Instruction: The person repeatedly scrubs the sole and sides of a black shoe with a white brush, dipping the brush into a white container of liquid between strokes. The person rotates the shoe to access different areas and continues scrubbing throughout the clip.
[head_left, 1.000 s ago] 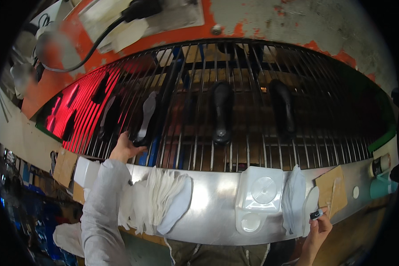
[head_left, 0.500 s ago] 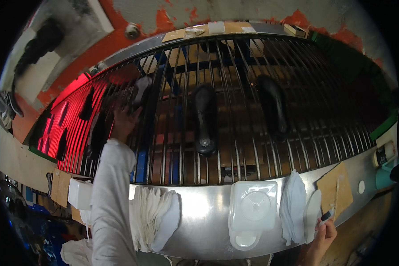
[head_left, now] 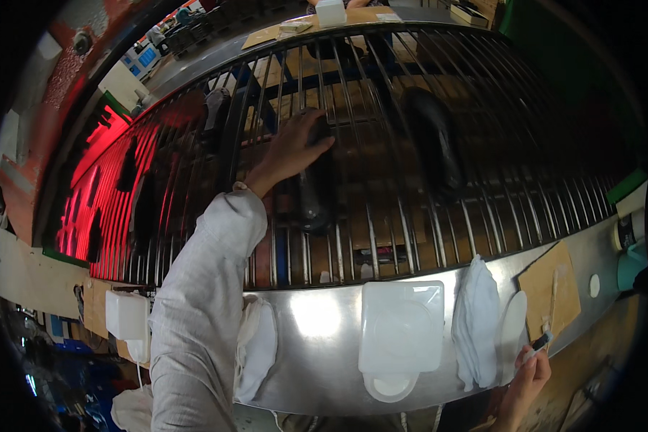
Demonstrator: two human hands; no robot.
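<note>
My left hand (head_left: 289, 153) reaches over a rack of metal bars. Its fingers and thumb close round the far end of a black shoe (head_left: 314, 200) lying lengthwise on the bars, hiding that end. A second black shoe (head_left: 439, 147) lies to the right, and a dark one with a pale grey inner patch (head_left: 214, 109) is farther left. Low at the right, my right hand (head_left: 527, 380) grips a small brush (head_left: 541, 341) with a dark band and a bluish tip. Beside that hand are a brown board (head_left: 560, 277) and a white insole (head_left: 512, 331).
Red light glows over the bars (head_left: 101, 205) at the left, where more dark shoes lie. On the metal ledge (head_left: 317, 360) stand a white plastic container (head_left: 402, 327), stacked white insoles (head_left: 477, 324) and another pale stack (head_left: 258, 349) partly behind my sleeve. A teal container (head_left: 632, 268) is far right.
My left hand has moved right, from beside the grey-patched shoe to the middle black shoe, and closed round its far end. My right hand still has the brush. The view has shifted.
</note>
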